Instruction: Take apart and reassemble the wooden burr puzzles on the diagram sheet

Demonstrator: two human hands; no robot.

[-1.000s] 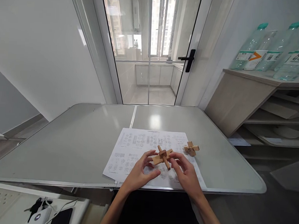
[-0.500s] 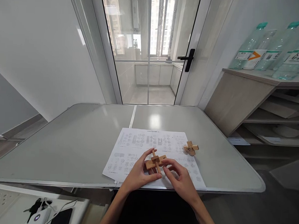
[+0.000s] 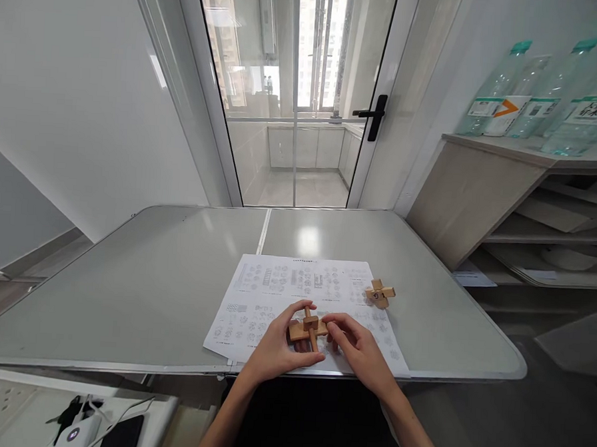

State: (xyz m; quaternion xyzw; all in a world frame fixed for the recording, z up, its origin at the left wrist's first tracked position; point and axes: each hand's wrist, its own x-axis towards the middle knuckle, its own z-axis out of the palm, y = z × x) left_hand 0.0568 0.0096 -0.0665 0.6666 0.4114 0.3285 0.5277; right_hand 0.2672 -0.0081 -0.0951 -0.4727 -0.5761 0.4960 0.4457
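Glossy grey table (image 3: 124, 294). Left hand (image 3: 276, 340) spans, right hand (image 3: 356, 344) pinches crossed tan wooden assembly (image 3: 310, 323) over white printed sheet (image 3: 255, 281), near side. Looks joined, completion unclear; lettered tan wooden cluster (image 3: 379, 294) separate, right.

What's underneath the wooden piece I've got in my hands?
The printed sheet lies below the wooden piece, on the grey table. Print directly beneath is hidden by the piece, your left hand and right hand.
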